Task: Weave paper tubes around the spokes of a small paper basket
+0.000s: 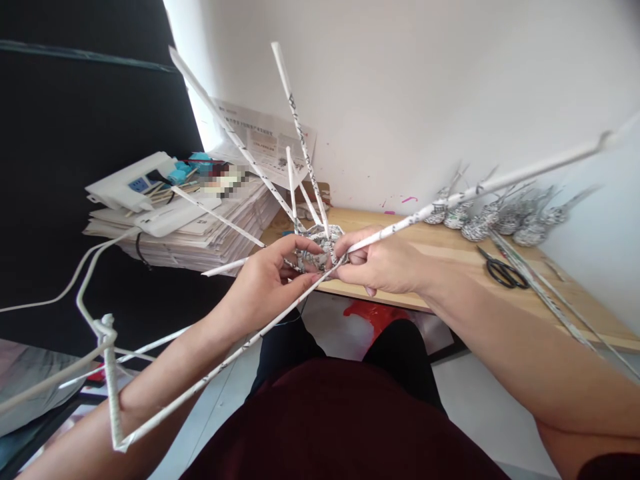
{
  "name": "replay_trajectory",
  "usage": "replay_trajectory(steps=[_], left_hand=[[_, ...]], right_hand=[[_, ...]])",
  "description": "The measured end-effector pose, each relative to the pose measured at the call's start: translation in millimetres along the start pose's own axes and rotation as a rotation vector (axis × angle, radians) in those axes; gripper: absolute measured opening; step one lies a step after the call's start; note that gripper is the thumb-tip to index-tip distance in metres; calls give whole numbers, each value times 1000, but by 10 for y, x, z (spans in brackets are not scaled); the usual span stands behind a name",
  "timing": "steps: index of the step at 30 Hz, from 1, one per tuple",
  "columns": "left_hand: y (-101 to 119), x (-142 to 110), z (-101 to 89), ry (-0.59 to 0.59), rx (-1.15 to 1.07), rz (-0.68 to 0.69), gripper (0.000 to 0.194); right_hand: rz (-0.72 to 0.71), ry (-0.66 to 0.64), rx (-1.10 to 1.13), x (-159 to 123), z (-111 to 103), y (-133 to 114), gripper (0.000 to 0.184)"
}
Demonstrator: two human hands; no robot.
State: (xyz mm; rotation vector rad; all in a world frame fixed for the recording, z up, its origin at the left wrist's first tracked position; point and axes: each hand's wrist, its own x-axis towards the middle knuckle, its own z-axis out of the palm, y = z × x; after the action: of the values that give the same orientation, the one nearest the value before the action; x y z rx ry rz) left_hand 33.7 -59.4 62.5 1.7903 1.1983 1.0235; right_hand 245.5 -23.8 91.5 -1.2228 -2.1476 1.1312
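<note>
We locate the basket [319,233] between both hands, at the front edge of the desk [450,252], left of centre. The left hand [273,270] curls around its near left side, thumb and forefinger tips apart. We cannot tell whether its other fingers close on the weave, or whether the base touches the desk; the hands block the view. The right hand [383,263] pinches a tube [407,222] between thumb and forefinger, close to the rim.

Handling: we judge the basket light, dry and easily crushed. We grip it by the woven wall, not by the stakes [301,135], which probably kink. We rate the tube as stiff along its length but soft under pressure; we hold it close to the weave.

Surface: the desk is smooth, pale wood. Scissors [493,262] lie toward its right end, beside a bundle [540,287] of tubes. Woven pieces [477,227] line the back edge.

Room: a white wall [425,87] backs the desk; a paper stack [235,230] stands at its left end.
</note>
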Motion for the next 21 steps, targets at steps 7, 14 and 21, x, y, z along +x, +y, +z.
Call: replay_trajectory(steps=[7, 14, 21], left_hand=[[-47, 25, -12, -37, -44, -9, 41], [-99, 19, -3, -67, -94, -46, 44], [-159, 33, -32, -124, -196, -46, 46]], right_hand=[[37, -28, 0, -7, 10, 6, 18], [9, 1, 61, -16, 37, 52, 16], [7, -138, 68, 21, -60, 72, 20]])
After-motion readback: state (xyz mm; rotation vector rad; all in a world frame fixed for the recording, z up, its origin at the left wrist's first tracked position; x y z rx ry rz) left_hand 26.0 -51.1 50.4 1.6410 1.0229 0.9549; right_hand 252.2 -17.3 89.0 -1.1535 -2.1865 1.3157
